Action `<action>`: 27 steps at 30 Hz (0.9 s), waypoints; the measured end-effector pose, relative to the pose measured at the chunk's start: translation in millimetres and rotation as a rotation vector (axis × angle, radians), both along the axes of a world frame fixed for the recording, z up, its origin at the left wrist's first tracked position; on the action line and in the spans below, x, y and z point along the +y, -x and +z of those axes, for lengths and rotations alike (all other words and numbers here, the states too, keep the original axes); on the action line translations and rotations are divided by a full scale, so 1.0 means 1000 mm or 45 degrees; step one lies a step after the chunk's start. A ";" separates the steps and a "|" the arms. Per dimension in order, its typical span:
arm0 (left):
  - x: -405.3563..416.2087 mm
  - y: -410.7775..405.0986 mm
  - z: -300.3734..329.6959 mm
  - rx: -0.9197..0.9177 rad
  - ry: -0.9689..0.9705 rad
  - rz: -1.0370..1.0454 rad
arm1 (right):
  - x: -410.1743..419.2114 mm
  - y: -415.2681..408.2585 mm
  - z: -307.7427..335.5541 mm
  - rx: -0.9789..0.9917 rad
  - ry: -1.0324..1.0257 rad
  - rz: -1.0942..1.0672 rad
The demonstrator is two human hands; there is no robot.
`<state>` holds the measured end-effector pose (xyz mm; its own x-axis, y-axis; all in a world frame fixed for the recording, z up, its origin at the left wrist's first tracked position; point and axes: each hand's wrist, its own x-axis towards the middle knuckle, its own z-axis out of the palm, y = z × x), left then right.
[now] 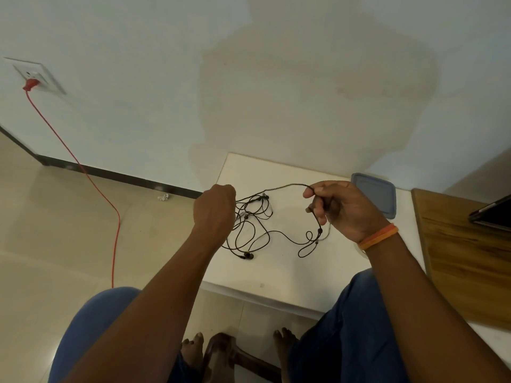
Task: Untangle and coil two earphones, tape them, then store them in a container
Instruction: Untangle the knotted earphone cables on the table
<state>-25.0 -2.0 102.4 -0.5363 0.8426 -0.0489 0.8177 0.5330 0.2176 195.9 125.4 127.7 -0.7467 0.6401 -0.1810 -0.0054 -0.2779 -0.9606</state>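
Note:
A tangle of thin black earphone cable point(255, 228) lies on the white table point(279, 275), with an earbud at its near edge and a white strand mixed in. My left hand point(214, 210) is curled at the tangle's left side and grips strands of it. My right hand point(341, 210) pinches the cable between thumb and forefinger; the wire arcs from there across to the left hand and also hangs down to a small loop on the table. A clear container with a blue-grey lid point(383, 194) sits on the table behind my right hand.
A wooden board point(467, 261) lies at the right with a dark flat device point(492, 214) on it. A red cord point(91, 178) runs from a wall socket point(36, 76) down across the floor at the left. My knees and bare feet are below the table's front edge.

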 end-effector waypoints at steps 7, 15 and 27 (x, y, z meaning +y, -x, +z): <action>0.014 -0.029 0.013 -0.515 -0.647 -0.255 | -0.006 0.007 -0.003 -0.157 -0.127 0.004; 0.014 -0.039 0.024 -0.487 -0.432 -0.638 | -0.014 0.011 0.000 -0.311 -0.197 0.221; 0.013 0.005 0.004 -0.322 -0.308 -0.053 | -0.006 0.003 -0.001 -0.159 -0.281 -0.042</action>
